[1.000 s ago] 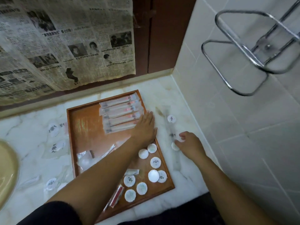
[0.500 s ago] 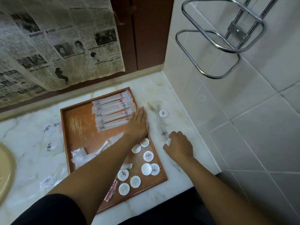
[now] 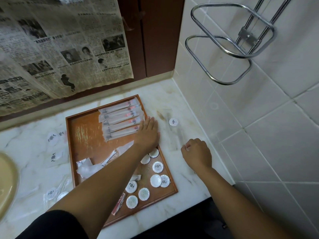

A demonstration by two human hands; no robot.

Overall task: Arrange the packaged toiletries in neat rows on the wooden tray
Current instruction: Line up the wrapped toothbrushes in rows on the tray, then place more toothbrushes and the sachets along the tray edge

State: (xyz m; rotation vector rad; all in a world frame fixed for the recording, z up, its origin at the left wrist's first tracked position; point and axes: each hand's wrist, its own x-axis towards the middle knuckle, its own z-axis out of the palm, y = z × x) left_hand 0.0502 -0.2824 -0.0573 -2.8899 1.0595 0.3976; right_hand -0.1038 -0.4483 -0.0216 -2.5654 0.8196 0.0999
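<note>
The wooden tray lies on the marble counter. Several long packets sit in a stacked row at its far right. Several round white packets are scattered near its right and front edges. My left hand lies flat with straight fingers on the tray's right rim, touching the ends of the long packets. My right hand rests on the counter to the right of the tray. Its fingers are curled round a small white round packet that is almost hidden. Another round packet lies on the counter beyond it.
Crumpled clear wrappers lie in the tray's left part. More round packets lie on the counter left of the tray, beside a beige basin. A tiled wall stands close on the right, with a chrome rack above.
My right hand's fingers have curled in over the small round packet on the counter. My left hand stays flat by the long packets. The camera view has shifted.
</note>
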